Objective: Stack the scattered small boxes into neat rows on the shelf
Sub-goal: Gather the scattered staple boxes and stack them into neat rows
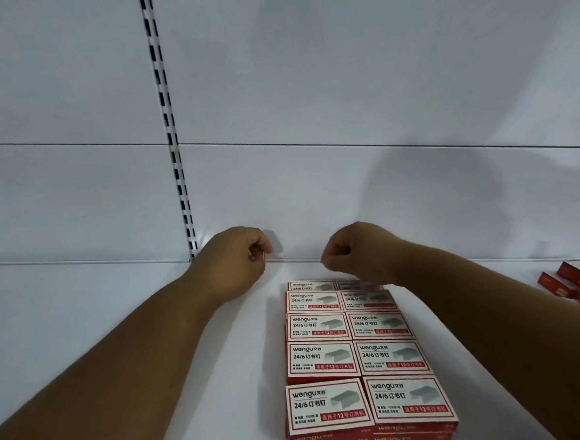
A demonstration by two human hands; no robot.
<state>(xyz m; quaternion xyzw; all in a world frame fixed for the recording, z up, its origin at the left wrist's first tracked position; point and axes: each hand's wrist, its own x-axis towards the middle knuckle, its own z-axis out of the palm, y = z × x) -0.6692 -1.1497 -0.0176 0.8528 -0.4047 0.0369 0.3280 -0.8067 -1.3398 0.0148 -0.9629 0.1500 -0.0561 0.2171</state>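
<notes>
While the white shelf (pixel 118 335) runs wide with much bare surface, most of the work on it looks done: a block of small red-and-white boxes (pixel 356 356) lies in two straight rows, running from the shelf's front edge back toward its rear edge, touching side by side, with at least a second layer showing under the front pair. What is left, as I judge it, sits at the shelf's right edge, where a loose cluster of scattered boxes (pixel 574 284) lies tilted and unaligned, well apart from the neat block; how many there are I cannot tell, since the view cuts them off. Both hands hover near the rear edge behind the rows, the left hand (pixel 239 257) curled into a fist and the right hand (pixel 349 250) likewise curled, each holding nothing that I can see.
</notes>
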